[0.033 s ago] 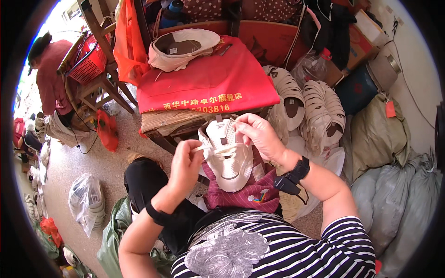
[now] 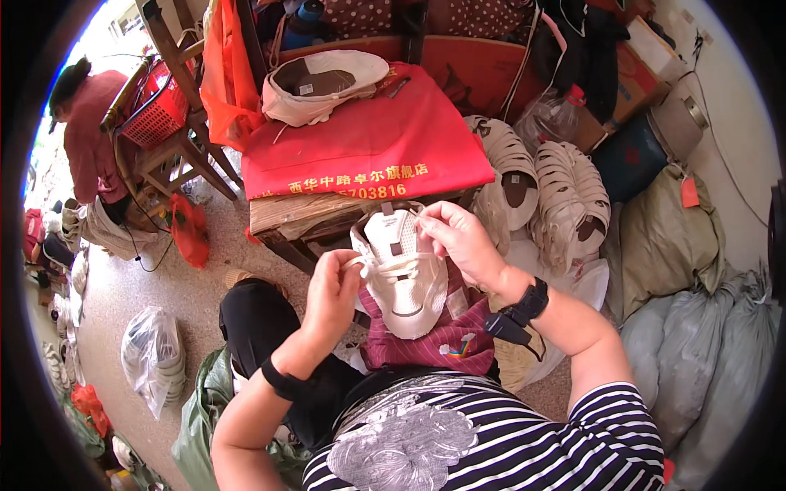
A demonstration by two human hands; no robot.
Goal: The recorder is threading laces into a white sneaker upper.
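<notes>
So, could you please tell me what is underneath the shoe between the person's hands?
Maroon pinstriped fabric shows around the front of the pale shoe. The sole and whatever lies directly beneath it are covered by the shoe itself.

Bright daylight from the upper left, with white glare there; strong fisheye curvature toward a black rim.

Cream mesh shoe (image 2: 416, 299), top side up, on striped maroon cloth (image 2: 393, 352); pale lace (image 2: 398, 266) across its front.
</notes>
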